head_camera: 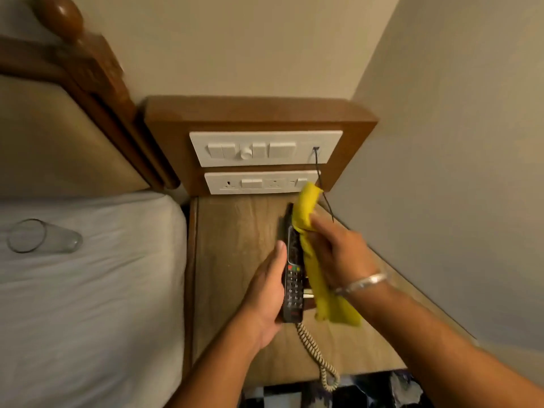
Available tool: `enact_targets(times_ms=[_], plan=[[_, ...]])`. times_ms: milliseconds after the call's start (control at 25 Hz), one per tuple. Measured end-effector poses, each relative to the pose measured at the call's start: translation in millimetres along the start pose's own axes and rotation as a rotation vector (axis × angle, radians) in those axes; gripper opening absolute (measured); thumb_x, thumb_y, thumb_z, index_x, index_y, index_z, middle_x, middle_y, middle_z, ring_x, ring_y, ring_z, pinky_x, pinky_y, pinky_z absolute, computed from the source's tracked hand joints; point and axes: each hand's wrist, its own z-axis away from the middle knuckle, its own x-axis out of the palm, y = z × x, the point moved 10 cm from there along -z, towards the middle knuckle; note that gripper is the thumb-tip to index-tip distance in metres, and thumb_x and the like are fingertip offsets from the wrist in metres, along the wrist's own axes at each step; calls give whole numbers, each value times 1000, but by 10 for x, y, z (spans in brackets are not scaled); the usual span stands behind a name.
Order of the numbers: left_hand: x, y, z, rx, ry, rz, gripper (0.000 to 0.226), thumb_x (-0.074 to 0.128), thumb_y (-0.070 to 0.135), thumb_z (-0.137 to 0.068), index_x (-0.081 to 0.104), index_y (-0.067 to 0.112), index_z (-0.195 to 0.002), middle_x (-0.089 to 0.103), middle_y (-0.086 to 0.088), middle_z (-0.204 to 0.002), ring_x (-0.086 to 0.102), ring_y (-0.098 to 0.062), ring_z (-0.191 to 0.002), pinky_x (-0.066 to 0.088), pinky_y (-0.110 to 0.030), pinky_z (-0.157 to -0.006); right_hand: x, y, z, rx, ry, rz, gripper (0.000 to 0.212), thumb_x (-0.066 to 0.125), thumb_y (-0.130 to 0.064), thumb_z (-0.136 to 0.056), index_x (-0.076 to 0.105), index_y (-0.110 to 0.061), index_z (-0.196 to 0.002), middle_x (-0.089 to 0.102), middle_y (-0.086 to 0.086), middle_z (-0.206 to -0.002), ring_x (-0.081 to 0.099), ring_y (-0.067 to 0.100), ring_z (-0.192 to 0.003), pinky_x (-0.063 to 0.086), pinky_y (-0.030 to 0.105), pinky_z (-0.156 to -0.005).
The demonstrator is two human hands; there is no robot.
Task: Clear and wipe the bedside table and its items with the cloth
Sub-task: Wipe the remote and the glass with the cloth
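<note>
Left hand point(265, 293) grips black remote point(293, 278) above bedside table point(235, 231), thumb along its left edge, fingers wrapped underneath. Right hand point(335, 254) is closed around yellow cloth point(312, 231), pressed on the remote's right side. Coiled cord point(318, 354) lies on the table's near edge. Glass point(41, 235) lies sideways on bed point(88, 290), far left.

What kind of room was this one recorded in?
Most likely a bedroom, possibly a hotel room: a bed with a padded headboard, a bedside table in the corner, and a wall panel of switches and sockets just above it.
</note>
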Motion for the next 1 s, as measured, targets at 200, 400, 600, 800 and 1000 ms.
enact_targets(times_ms=[200, 400, 600, 800, 1000], plan=[[354, 1058, 326, 168, 197, 20, 51, 42, 58, -100, 71, 21, -119, 79, -8, -97, 75, -25, -84, 59, -35, -67, -456, -1023, 344, -346, -54, 120, 20, 57, -18, -89, 59, -22, -108, 68, 1, -84, 64, 20, -68, 51, 32, -55], [1011, 1395, 1046, 211, 109, -42, 70, 53, 76, -80, 76, 19, -114, 78, -9, -104, 75, -26, -86, 58, -39, -75, -1427, -1128, 584, -256, 20, -226, 31, 55, -11, -91, 63, -26, -117, 71, -4, -105, 67, 14, -93, 56, 32, -78], [1702, 1507, 1832, 298, -106, -117, 61, 64, 73, -80, 74, 26, -118, 77, -8, -109, 76, -25, -94, 60, -36, -67, -2379, -1408, 406, -306, 123, -442, 41, 46, -48, -91, 45, -50, -132, 43, -8, -149, 41, 10, -136, 40, 29, -105], [2117, 1709, 2227, 468, -44, 77, 55, 52, 66, -88, 67, 34, -129, 71, -3, -128, 70, -22, -115, 59, -38, -82, -2390, -2084, 394, -498, 79, -338, 56, 48, -11, -97, 31, -38, -143, 19, -6, -157, 17, 18, -147, 21, 33, -115], [2093, 1911, 2186, 418, 43, 309, 52, 45, 62, -94, 65, 14, -88, 68, -7, -80, 68, -21, -73, 55, -33, -70, -2333, -1983, 890, -654, 47, -154, 44, 49, -13, -97, 47, -25, -139, 55, -2, -137, 57, 16, -121, 46, 32, -102]])
